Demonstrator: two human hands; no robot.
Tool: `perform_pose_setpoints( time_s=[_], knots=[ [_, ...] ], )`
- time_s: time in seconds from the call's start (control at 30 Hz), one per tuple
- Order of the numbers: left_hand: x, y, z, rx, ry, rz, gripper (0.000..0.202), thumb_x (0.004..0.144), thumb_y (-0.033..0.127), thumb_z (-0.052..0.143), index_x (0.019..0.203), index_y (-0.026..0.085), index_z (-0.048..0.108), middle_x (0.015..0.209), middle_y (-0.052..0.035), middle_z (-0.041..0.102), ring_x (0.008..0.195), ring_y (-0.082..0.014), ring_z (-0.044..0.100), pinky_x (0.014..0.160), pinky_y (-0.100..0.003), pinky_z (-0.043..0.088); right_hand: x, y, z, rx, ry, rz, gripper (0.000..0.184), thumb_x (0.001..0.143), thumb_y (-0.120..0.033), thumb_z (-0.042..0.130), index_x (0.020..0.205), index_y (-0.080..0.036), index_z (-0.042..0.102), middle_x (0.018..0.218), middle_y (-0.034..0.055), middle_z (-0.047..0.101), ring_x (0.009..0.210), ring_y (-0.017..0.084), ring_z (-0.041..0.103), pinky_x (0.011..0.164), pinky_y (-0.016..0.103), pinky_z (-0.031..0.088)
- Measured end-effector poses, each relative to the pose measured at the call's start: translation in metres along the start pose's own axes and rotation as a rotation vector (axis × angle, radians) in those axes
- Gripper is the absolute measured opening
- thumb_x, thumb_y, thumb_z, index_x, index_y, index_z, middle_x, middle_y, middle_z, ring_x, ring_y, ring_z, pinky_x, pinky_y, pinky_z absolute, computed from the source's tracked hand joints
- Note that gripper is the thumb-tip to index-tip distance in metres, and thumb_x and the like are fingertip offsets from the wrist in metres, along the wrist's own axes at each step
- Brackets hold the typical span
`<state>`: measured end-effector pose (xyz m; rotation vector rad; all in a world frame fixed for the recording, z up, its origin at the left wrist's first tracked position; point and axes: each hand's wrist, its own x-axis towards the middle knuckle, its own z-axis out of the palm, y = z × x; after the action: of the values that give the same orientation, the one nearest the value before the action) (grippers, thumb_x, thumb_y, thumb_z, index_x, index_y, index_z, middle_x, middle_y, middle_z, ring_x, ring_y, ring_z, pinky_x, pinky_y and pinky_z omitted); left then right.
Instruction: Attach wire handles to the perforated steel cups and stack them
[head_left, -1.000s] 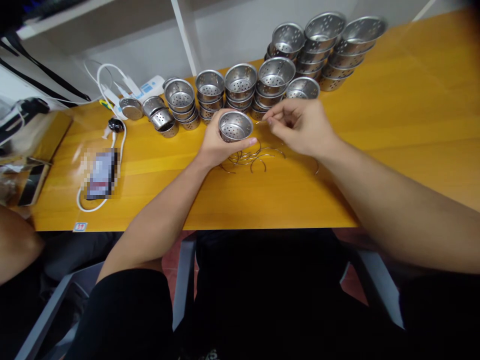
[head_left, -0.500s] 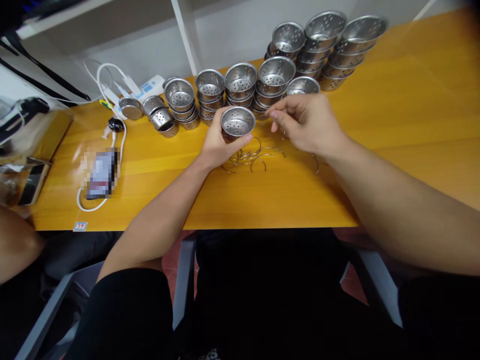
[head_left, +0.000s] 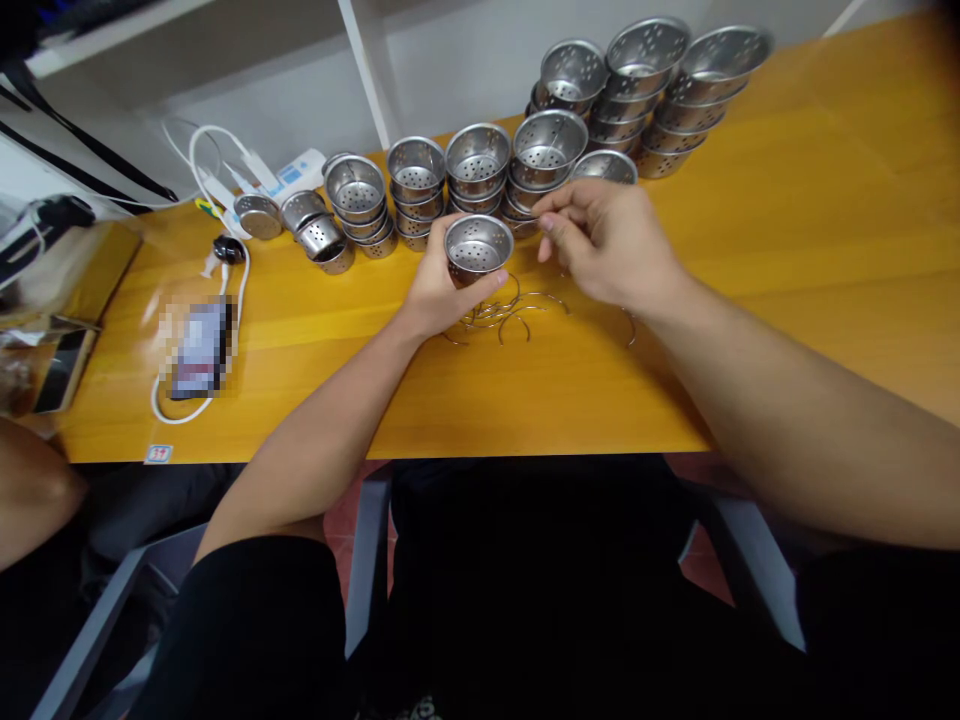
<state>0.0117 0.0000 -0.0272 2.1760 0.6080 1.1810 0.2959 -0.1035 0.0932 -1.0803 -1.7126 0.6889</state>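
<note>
The left hand (head_left: 439, 285) curls round a perforated cup (head_left: 478, 245) above the worktop (head_left: 555, 400); at three o'clock the right hand (head_left: 611, 240) pinches seemingly a thin wire (head_left: 537, 213). No wire visibly crosses that cup, and loose wires (head_left: 499, 312) remain at six; stacked cups (head_left: 480, 160) crowd close from ten to two.

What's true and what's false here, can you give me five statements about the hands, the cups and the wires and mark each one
1. The left hand holds a perforated metal cup. True.
2. The right hand grips that same cup. False: it is apart from it.
3. The loose curved wires lie inside the held cup. False: they lie on the table.
4. Stacked cups stand beyond the left hand. True.
5. Every cup is upright. False: a cup at the left is tilted.
</note>
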Motion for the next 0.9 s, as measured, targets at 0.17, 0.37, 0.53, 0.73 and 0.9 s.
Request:
perform_pose_setpoints(
  time_s=[0.17,0.37,0.53,0.73,0.9],
  knots=[
    [0.001,0.000,-0.002,0.001,0.015,-0.023,0.112,0.110,0.095,0.084,0.186,0.038,0.026,0.173,-0.0153,0.062,0.158,-0.0336,0.076,0.145,-0.060,0.062,0.003,-0.003,0.003,0.021,-0.015,-0.050,0.069,0.118,-0.098,0.082,0.111,-0.030,0.079,0.091,0.0105,0.086,0.080,0.029,0.076,0.084,0.051,0.064],
    [0.003,0.006,-0.001,0.004,-0.008,-0.028,0.110,0.110,0.092,0.087,0.183,0.036,0.027,0.174,-0.0159,0.061,0.159,-0.0347,0.075,0.146,-0.062,0.061,0.004,0.002,0.012,-0.107,-0.011,-0.102,0.067,0.118,-0.100,0.076,0.110,-0.034,0.076,0.081,0.0056,0.075,0.077,0.030,0.066,0.079,0.051,0.060],
    [0.005,0.013,0.001,0.045,-0.032,-0.014,0.112,0.107,0.096,0.087,0.178,0.033,0.028,0.170,-0.0161,0.061,0.157,-0.0359,0.076,0.143,-0.063,0.063,0.008,0.003,0.015,-0.192,0.027,-0.125,0.051,0.120,-0.087,0.082,0.112,-0.036,0.076,0.086,0.0074,0.078,0.085,0.037,0.073,0.090,0.057,0.065],
    [0.005,0.027,0.000,0.113,-0.083,0.026,0.122,0.101,0.099,0.092,0.180,0.031,0.028,0.172,-0.0182,0.060,0.157,-0.0380,0.075,0.142,-0.062,0.063,0.011,0.000,0.025,-0.312,0.016,-0.128,0.035,0.124,-0.067,0.079,0.113,-0.034,0.077,0.090,0.0094,0.082,0.087,0.038,0.076,0.097,0.057,0.067],
    [0.005,0.034,0.003,0.120,-0.062,-0.013,0.126,0.097,0.099,0.096,0.180,0.031,0.030,0.168,-0.0172,0.064,0.152,-0.0370,0.078,0.138,-0.060,0.067,0.010,-0.005,0.029,-0.316,0.004,-0.047,0.029,0.124,-0.063,0.078,0.116,-0.035,0.078,0.099,0.0118,0.086,0.098,0.042,0.082,0.103,0.059,0.066]
  ],
)
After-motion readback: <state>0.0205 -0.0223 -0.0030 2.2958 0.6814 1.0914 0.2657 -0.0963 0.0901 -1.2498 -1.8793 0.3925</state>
